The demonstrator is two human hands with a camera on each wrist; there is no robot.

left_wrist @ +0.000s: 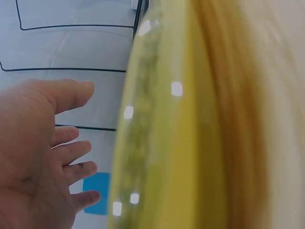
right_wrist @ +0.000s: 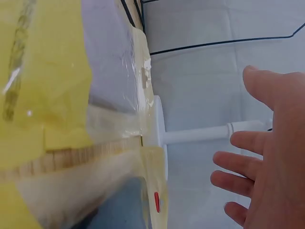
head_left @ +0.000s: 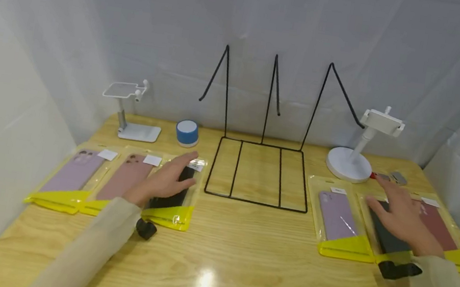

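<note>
My left hand (head_left: 164, 181) hovers with fingers spread over a black phone case (head_left: 172, 200) in a clear and yellow pouch, holding nothing. Left of it lie two more pouched cases, one pink (head_left: 122, 183) and one purple (head_left: 74, 173). On the right, my right hand (head_left: 403, 219) is also spread and holds nothing, above a dark phone case (head_left: 392, 237) in its pouch. A purple case (head_left: 337, 216) lies to its left and a dark red case (head_left: 438, 229) to its right, partly covered by the hand. In both wrist views the palms and fingers appear apart from the pouches.
A black wire rack (head_left: 254, 202) with three upright hooked arms stands mid-table. Behind the left pouches are a white phone stand (head_left: 139, 133) and a blue and white cylinder (head_left: 187, 133). A round-based white phone stand (head_left: 348, 167) and small grey pieces (head_left: 399, 177) sit back right.
</note>
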